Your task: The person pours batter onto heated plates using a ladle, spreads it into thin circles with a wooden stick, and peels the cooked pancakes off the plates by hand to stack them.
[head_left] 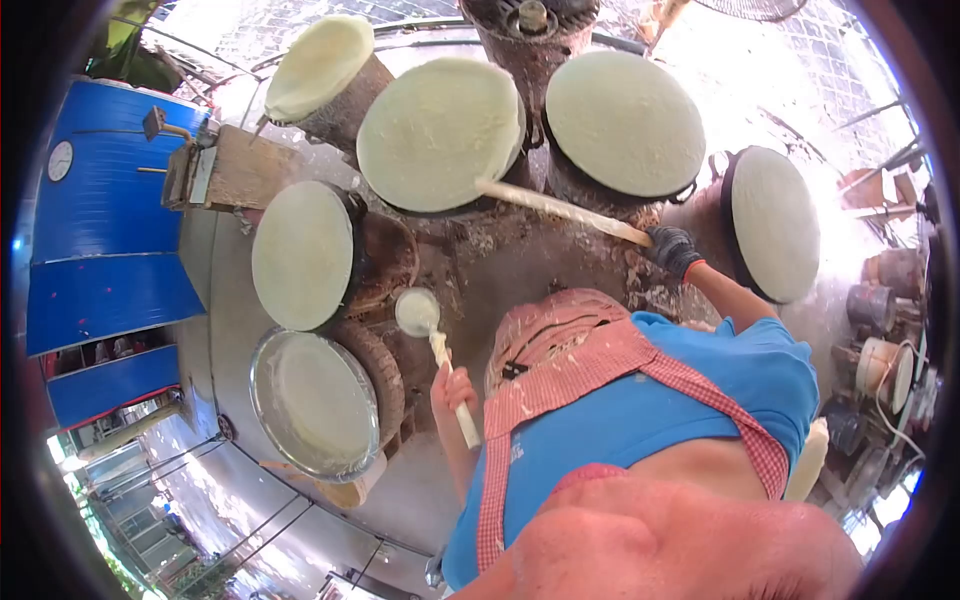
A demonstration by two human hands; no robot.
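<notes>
My left hand (455, 388), bare, is wrapped around the batter-smeared handle of a ladle (417, 312); its round bowl, coated in pale batter, is beside the left griddle. In a dark glove, my right hand (672, 250) grips a long wooden stick (565, 212). The stick's far end reaches the lower right edge of the pale sheet on the middle griddle (440, 135). Pale layers also cover the right-hand griddle (625, 122), the far-right griddle (775, 225) and the left griddle (302, 255). A wide metal basin (315, 405) at lower left contains pale batter.
Another pale round sheet (322, 68) lies on a drum-like stand at upper left. A rusty stove (530, 35) stands at the back. A wooden box (250, 168) is near the blue wall (120, 170). Pots (870, 308) crowd the right side.
</notes>
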